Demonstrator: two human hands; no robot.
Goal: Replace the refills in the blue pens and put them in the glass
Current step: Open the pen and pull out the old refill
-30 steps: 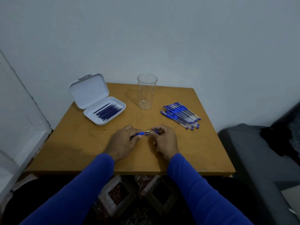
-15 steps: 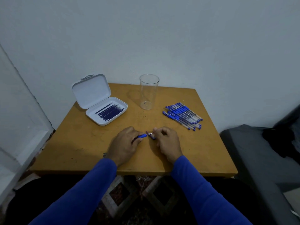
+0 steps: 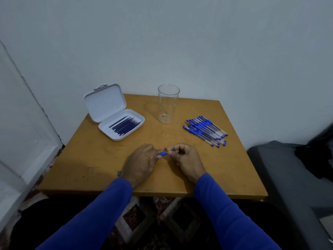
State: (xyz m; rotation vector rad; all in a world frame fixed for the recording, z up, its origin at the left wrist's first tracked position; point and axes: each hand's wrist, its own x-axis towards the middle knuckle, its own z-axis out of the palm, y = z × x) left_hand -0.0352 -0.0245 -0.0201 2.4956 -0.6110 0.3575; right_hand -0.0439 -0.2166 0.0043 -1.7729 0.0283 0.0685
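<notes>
Left hand (image 3: 142, 164) and right hand (image 3: 183, 157) pinch pen (image 3: 162, 153), near of glass (image 3: 168, 103). Likely unscrewing tip; next, pull refill.

Single head-worn wide-angle view, looking forward and down from the near edge of the wooden table (image 3: 225, 159), close above it, facing the wall (image 3: 198, 42); no second view.

**Pen held between both hands at table centre**

The left hand (image 3: 139, 164) and right hand (image 3: 186, 162) pinched one blue pen (image 3: 162, 153) above the wooden table (image 3: 225, 170). The glass (image 3: 168, 103) stood upright between the open refill case (image 3: 115, 116) and the pile of pens (image 3: 206, 129).
</notes>
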